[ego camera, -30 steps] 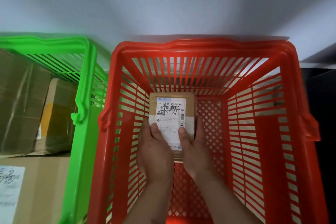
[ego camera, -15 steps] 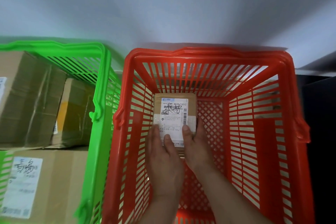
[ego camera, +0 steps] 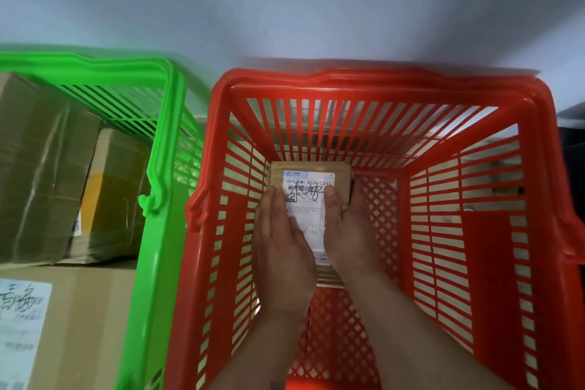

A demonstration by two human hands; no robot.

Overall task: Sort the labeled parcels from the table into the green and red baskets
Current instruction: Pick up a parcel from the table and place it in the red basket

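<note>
Both hands, left hand (ego camera: pixel 283 250) and right hand (ego camera: pixel 349 231), still gripping the labeled cardboard parcel (ego camera: pixel 311 196), now lower, sitting at the red basket (ego camera: pixel 493 231) floor's far-left corner. Release looks next.

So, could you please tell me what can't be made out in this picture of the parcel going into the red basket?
Head view:
- Parcel label: print too small to read; left hand and right hand cover its sides.
- Whether the parcel rests on the floor of the red basket: the hands hide its lower edges.
- Green basket and its boxes: cut off by the left edge.
- Table: out of frame.
</note>
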